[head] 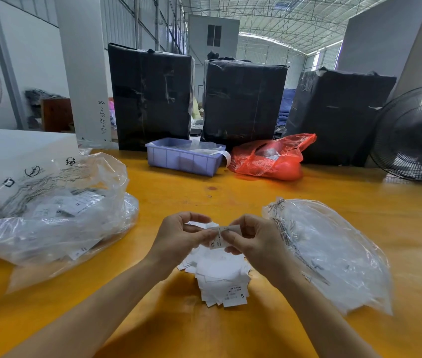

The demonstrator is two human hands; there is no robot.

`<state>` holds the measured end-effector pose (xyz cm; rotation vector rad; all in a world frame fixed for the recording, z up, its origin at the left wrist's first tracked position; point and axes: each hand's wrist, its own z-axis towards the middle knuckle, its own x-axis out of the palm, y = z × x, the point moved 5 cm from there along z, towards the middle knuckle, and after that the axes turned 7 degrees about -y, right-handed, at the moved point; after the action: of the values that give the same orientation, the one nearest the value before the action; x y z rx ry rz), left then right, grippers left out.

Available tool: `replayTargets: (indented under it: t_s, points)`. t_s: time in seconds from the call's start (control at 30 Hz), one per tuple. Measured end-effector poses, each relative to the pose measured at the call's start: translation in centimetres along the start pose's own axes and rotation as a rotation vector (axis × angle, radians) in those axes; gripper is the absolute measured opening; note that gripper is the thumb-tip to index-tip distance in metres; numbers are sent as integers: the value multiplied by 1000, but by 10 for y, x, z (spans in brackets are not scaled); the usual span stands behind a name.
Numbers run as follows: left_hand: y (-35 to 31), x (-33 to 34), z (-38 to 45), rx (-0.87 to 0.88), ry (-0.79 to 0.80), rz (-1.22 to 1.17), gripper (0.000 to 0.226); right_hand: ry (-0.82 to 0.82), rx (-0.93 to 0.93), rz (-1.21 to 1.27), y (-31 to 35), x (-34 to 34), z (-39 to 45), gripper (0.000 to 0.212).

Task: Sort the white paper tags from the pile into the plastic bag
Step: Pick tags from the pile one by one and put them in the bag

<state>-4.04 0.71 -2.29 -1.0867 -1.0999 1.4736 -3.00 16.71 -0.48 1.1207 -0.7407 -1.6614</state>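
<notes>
Both hands are meeting at the centre of the view, a little above the table. The left hand (pixel 179 235) is curling its fingers and pinching one end of a small white paper tag (pixel 219 237); the right hand (pixel 252 239) is pinching the other end between thumb and forefinger. The tag is a thin, flat strip, bent slightly, with "XS" printed on its lower part.

Directly beneath the hands, toward 6 o'clock, the pile of tags (pixel 220 277) is lying on the table (pixel 204 192): loose white rectangles overlapping at all angles, one at the near edge showing an "S". The forearms are crossing in front of the pile's sides and hiding part of it.

At 3 o'clock from the hands a clear plastic bag (pixel 334 254) is lying flat and crinkled, glossy, with printed text along its edge, just beside the right wrist. At 9 o'clock a larger clear bag (pixel 49 215) is bulging with more tags and printed symbols, leaning against a white box (pixel 11 148).

The table top is smooth, yellow-orange and slightly shiny. Toward 12 o'clock a lilac ribbed plastic bin (pixel 182 160) is sitting next to a crumpled red plastic bag (pixel 272 158). Behind them three tall bales wrapped in black film (pixel 243 99) are standing. A black wire-caged fan (pixel 416 135) is standing at 2 o'clock.
</notes>
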Motion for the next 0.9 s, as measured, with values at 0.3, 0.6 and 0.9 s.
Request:
replayTargets:
  t_s: [0.3, 0.6, 0.9]
  points:
    - [2, 4, -2, -2, 37, -9, 8, 244, 131, -88, -3, 12, -5, 23]
    - [7, 3, 0, -79, -30, -87, 11, 8, 56, -49, -1, 4, -1, 26]
    - [7, -3, -2, -77, -207, -122, 10, 135, 91, 124, -6, 24, -9, 29]
